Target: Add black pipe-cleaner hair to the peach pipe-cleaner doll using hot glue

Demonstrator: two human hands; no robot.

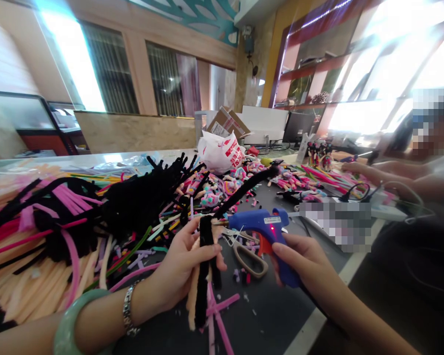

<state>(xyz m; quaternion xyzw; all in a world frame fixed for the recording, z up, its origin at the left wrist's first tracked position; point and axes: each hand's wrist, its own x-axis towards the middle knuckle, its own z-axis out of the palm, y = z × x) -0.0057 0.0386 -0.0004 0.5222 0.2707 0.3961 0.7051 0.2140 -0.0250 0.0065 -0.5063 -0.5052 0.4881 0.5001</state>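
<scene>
My left hand (185,259), at the centre, pinches a bundle of black and peach fuzzy stems (204,276) that hangs down below the fingers. One black stem (244,191) sticks out from it to the upper right. In my right hand (299,256) is a blue glue gun (261,222) with an orange trigger and a lit red light. Its nozzle meets the top of the bundle, beside the black strip. Scissors (249,261) with grey-brown handles lie on the dark table just behind and below the gun. Pink stems (220,315) lie crossed under the bundle.
Piles of black stems (140,202) and peach stems (25,296) cover the left side. Behind are a white plastic bag (220,150), a cardboard box (229,122) and many small colourful pieces. Another person's hand (358,170) is at the right, near a power strip (387,212).
</scene>
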